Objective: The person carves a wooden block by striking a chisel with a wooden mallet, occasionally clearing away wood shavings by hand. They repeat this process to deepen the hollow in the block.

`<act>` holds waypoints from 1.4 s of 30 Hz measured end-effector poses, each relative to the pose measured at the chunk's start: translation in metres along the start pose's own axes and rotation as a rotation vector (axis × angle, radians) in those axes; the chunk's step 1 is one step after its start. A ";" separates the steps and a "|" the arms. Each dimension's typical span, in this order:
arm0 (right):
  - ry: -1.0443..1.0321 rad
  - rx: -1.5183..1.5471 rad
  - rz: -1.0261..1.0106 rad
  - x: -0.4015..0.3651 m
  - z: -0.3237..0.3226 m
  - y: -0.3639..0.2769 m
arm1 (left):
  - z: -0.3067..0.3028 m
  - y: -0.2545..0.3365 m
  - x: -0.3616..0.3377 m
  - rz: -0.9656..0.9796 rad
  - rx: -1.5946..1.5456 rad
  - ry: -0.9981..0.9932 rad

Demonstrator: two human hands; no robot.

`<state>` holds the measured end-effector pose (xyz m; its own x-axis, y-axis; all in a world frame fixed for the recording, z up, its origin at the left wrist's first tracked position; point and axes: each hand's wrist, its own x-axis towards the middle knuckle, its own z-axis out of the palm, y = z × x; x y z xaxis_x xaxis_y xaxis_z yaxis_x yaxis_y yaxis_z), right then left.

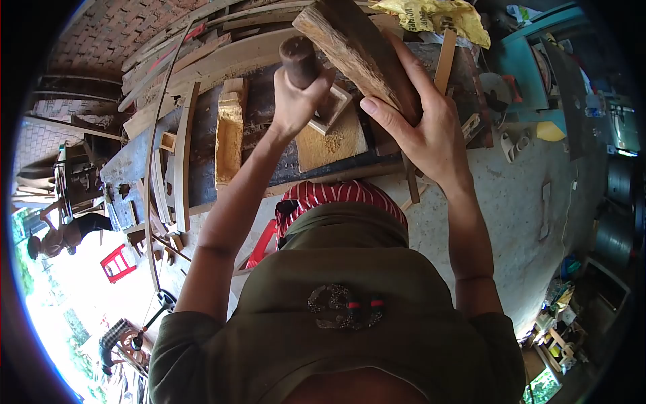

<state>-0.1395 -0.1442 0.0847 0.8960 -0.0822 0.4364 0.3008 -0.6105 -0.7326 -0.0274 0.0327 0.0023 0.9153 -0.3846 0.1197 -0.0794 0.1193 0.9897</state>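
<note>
My left hand (299, 101) is closed round the thick round wooden handle (297, 57) of what looks like a chisel; its blade is mostly hidden by the hand. Just beside that hand, a small wooden frame (340, 108) stands on a flat board (336, 145) with shavings on it. Raised on the right, my right hand (431, 128) grips a heavy, rough-edged wooden block (363, 57), thumb on the near side and fingers along the other. The block is tilted above the bench, apart from the handle.
The dark workbench (266, 158) bears a hollowed wooden piece (231, 135) and long planks (186, 155). A yellow sack (437, 17) lies at the back. Right of it stands a teal machine (535, 74). Slippers (515, 145) and a red stool (118, 264) are on the floor; another person (64, 239) is at left.
</note>
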 end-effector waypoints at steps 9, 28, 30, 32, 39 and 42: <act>0.181 0.015 -0.200 0.017 -0.014 -0.030 | 0.009 0.001 -0.007 0.114 0.100 -0.043; 0.106 0.028 -0.126 0.010 -0.017 -0.014 | 0.012 -0.011 -0.008 0.112 0.187 -0.056; 0.130 0.154 -0.138 0.020 -0.027 -0.033 | 0.012 -0.011 -0.009 0.064 0.195 -0.157; 0.090 0.039 -0.136 0.018 -0.021 -0.031 | 0.015 -0.012 -0.010 0.155 0.205 -0.187; 0.027 -0.036 -0.068 0.007 -0.019 -0.034 | 0.013 -0.012 -0.021 0.069 0.093 -0.153; -0.094 -0.098 0.019 0.004 -0.007 -0.035 | 0.016 -0.017 -0.022 0.355 0.122 -0.090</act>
<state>-0.1489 -0.1291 0.1154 0.9294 -0.0227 0.3684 0.2543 -0.6841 -0.6836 -0.0526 0.0245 -0.0155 0.7846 -0.4180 0.4579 -0.4368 0.1514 0.8867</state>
